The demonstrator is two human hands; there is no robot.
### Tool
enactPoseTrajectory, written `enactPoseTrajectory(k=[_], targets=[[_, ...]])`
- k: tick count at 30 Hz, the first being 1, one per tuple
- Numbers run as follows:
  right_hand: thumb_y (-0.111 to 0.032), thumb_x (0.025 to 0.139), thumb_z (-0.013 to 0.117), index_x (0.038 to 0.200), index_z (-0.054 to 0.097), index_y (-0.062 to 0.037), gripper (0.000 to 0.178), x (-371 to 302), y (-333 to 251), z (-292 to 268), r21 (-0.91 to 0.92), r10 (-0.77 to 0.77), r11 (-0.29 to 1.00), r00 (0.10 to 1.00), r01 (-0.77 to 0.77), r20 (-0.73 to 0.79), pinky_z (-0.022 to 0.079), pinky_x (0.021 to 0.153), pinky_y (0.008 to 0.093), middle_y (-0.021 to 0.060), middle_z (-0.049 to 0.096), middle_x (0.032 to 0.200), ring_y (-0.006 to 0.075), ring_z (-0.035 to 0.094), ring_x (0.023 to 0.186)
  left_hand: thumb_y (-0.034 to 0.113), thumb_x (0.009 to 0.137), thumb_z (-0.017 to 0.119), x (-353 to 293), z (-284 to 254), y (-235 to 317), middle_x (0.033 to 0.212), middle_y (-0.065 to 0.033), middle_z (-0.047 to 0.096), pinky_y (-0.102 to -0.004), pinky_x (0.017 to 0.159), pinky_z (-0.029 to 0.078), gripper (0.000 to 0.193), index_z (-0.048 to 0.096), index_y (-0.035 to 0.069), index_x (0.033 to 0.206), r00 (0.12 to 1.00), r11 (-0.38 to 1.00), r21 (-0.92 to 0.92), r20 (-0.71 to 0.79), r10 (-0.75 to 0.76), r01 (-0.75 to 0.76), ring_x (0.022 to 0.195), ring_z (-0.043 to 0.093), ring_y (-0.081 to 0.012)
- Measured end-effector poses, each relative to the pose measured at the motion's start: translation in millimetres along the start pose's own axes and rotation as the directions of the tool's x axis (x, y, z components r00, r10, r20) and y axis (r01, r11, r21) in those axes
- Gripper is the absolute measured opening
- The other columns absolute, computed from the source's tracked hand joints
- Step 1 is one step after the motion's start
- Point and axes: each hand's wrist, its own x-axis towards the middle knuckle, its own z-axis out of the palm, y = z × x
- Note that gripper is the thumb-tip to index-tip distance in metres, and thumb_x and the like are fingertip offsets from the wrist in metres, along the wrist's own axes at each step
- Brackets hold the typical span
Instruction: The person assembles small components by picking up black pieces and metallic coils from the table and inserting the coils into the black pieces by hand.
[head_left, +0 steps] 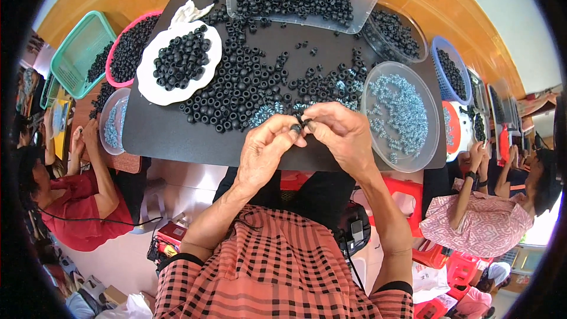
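Observation:
My left hand (264, 149) and my right hand (344, 137) meet above the table's near edge, fingertips pinched together. Each grips a small black plastic piece, like part of a cord lock; the pieces touch or nearly touch, and the fingers partly cover them. Just beyond my hands spreads a heap of black round pieces with holes (233, 91). Small light-blue coil springs (267, 113) lie at its near side, right by my left hand. To the right of my right hand, a round clear plastic tray (434, 121) holds many more blue springs.
A white scalloped plate (146, 77) piled with black balls stands at the left. A clear bin (366, 0) of small black parts is at the back, beside a round clear container (418, 47). Co-workers sit at both sides, with a pink basket (111, 62) and blue basket (466, 71) nearby.

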Motion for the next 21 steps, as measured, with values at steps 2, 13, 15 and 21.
enactPoseTrajectory(k=[2,13,15,21], targets=[[0.009,0.088,0.059,0.1,0.064,0.0038,0.015,-3.7,0.1,-1.0,0.004,-0.01,1.0,1.0,0.01,0.026,0.051,0.078,0.0254,0.0084,0.064,0.1,0.0129,0.062,0.085,0.008,0.093,0.053,-1.4,1.4,0.6,0.084,-0.0016,0.066,-0.0213,0.073,0.043,0.017,0.063,0.001,0.105,1.0,1.0,0.021,-0.003,0.005,-0.005,0.078,0.055,-0.0049],[0.004,0.083,0.062,0.095,0.067,0.0044,0.013,-5.3,7.2,-3.2,-0.238,-0.229,0.942,0.972,0.236,0.053,0.052,0.07,0.0247,0.0092,0.066,0.096,0.0123,0.063,0.08,0.008,0.093,0.054,-3.2,2.5,2.0,0.083,-0.0004,0.063,-0.0212,0.07,0.043,0.017,0.063,0.001,0.106,0.999,0.991,0.125,0.035,0.033,-0.037,0.076,0.053,-0.0046],[0.005,0.082,0.062,0.095,0.067,0.0037,0.014,-5.8,6.5,-1.6,-0.27,-0.26,0.926,0.964,0.264,0.05,0.052,0.069,0.0249,0.0091,0.066,0.094,0.0123,0.064,0.078,0.008,0.093,0.054,-3.3,3.0,-1.0,0.083,-0.0002,0.063,-0.0216,0.07,0.044,0.017,0.062,0.001,0.106,0.999,0.991,0.128,0.033,0.041,-0.045,0.076,0.052,-0.0046],[0.007,0.081,0.062,0.095,0.066,0.004,0.015,-7.2,1.8,1.2,-0.323,-0.235,0.918,0.972,0.232,0.032,0.052,0.068,0.0247,0.0089,0.066,0.091,0.0122,0.065,0.077,0.008,0.093,0.054,-4.7,4.9,1.5,0.083,-0.0002,0.062,-0.0218,0.07,0.044,0.016,0.062,0.0,0.105,0.999,0.99,0.138,0.03,0.032,-0.036,0.077,0.052,-0.0046]])
